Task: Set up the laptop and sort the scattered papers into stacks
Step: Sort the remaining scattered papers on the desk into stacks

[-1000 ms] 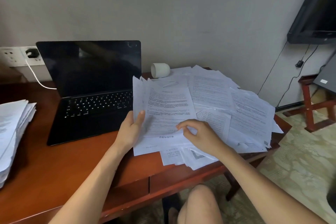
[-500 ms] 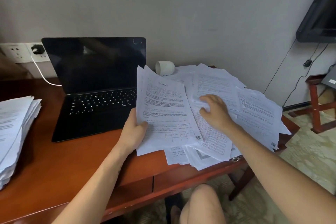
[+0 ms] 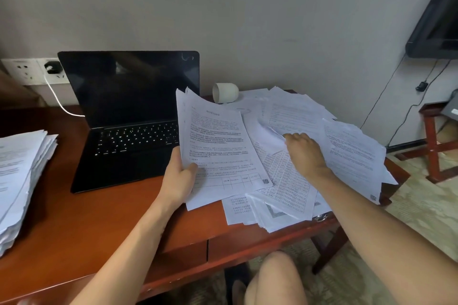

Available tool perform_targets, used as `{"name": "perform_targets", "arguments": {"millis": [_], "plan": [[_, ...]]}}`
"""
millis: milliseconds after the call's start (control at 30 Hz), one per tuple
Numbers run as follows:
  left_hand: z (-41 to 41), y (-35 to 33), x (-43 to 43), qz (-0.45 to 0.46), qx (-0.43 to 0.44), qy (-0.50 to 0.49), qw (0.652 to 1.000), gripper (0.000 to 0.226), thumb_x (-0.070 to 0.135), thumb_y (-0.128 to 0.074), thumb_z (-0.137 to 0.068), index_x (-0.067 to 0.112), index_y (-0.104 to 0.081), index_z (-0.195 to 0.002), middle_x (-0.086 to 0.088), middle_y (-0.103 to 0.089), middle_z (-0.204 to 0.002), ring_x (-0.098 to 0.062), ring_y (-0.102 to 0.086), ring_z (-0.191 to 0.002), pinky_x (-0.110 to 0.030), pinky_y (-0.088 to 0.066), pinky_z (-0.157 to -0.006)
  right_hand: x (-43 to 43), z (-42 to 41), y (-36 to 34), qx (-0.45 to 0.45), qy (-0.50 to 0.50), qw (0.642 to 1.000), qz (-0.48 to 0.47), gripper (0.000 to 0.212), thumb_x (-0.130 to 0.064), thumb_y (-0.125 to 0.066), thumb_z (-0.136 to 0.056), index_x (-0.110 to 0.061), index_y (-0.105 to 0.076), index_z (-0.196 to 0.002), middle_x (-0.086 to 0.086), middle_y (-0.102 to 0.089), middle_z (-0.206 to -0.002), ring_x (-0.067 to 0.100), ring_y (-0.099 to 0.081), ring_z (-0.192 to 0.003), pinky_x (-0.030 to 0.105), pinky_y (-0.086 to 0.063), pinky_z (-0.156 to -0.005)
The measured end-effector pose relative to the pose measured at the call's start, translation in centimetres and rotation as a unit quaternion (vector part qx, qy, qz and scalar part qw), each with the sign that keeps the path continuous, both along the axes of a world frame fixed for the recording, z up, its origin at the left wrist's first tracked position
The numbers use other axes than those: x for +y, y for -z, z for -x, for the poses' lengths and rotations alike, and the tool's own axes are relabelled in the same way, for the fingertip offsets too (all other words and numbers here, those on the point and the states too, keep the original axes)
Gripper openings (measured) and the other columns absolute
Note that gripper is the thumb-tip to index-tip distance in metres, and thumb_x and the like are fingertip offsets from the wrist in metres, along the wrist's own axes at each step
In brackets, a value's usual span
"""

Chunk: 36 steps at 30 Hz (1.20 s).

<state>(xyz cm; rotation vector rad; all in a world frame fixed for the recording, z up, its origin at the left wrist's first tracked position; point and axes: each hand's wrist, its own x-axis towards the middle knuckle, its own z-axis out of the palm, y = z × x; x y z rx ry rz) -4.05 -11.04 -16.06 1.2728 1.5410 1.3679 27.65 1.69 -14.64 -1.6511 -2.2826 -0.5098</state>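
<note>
Two grips at work. Left grip (image 3: pixel 178 181) curls round a held bundle (image 3: pixel 218 146) with the thumb on top. The bundle is tilted up, its long axis running away from me and its headings at the far end. Right grip (image 3: pixel 304 153) is in the scattered papers (image 3: pixel 352 151) on the counter's (image 3: pixel 104 218) right half and seems to pinch a loose sheet (image 3: pixel 269 130). My judgement: lift one sheet only and lay it heading-aligned on the bundle. Laptop (image 3: pixel 128 116) is open, its screen dark.

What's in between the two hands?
Between the left hand and the right hand, the head view shows the printed pages that the left hand holds and a table-printed sheet lying on the scattered papers.
</note>
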Motion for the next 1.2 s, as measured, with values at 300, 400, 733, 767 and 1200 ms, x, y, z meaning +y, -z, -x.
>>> {"name": "perform_targets", "arguments": {"millis": [300,400,733,767,1200], "plan": [[0.0,-0.1,0.0,-0.006,0.01,0.01,1.0,0.044,0.001,-0.047,-0.099,0.029,-0.045,-0.132,0.009,-0.057,-0.133,-0.009,-0.055,-0.123,-0.033,-0.047,-0.097,-1.2,0.3,-0.8,0.386,-0.001,0.921,-0.048,0.024,-0.022,-0.047,-0.106,-0.009,-0.063,-0.118,0.009,-0.072,-0.114,0.027,-0.068,-0.092,0.031,-0.053,-0.072],[0.0,0.0,0.0,-0.002,0.007,0.014,1.0,0.043,0.003,-0.048,-0.099,0.029,-0.045,-0.133,0.006,-0.057,-0.136,-0.013,-0.055,-0.125,-0.039,-0.048,-0.104,-1.6,0.3,-1.4,0.442,-0.009,0.892,-0.097,0.025,-0.025,-0.047,-0.107,-0.01,-0.065,-0.115,0.005,-0.073,-0.111,0.02,-0.068,-0.09,0.023,-0.046,-0.07],[0.3,-0.2,-0.1,0.022,-0.035,0.048,0.998,0.05,0.005,-0.048,-0.093,0.03,-0.048,-0.136,0.007,-0.062,-0.136,-0.016,-0.059,-0.126,-0.045,-0.051,-0.106,-4.5,2.2,-1.4,0.164,-0.258,0.938,-0.162,0.028,-0.002,-0.061,-0.098,-0.018,-0.07,-0.12,-0.001,-0.071,-0.082,0.016,-0.066,-0.071,0.036,-0.056,-0.063],[0.3,-0.3,-0.2,0.026,-0.039,0.049,0.998,0.051,0.0,-0.046,-0.095,0.027,-0.048,-0.138,0.006,-0.062,-0.135,-0.015,-0.059,-0.126,-0.044,-0.051,-0.106,-4.9,2.7,-0.8,0.157,-0.28,0.937,-0.139,0.036,0.004,-0.064,-0.092,-0.018,-0.069,-0.119,-0.001,-0.073,-0.087,0.018,-0.069,-0.077,0.037,-0.058,-0.067],[0.3,0.1,0.6,0.015,0.05,0.031,0.998,0.038,0.023,-0.059,-0.103,0.023,-0.049,-0.139,0.012,-0.063,-0.129,-0.01,-0.063,-0.119,-0.026,-0.051,-0.089,-9.5,5.0,1.0,0.176,-0.33,0.924,0.075,0.034,-0.041,-0.052,-0.102,-0.024,-0.069,-0.125,-0.015,-0.068,-0.123,0.001,-0.058,-0.116,0.022,-0.044,-0.102]]}}
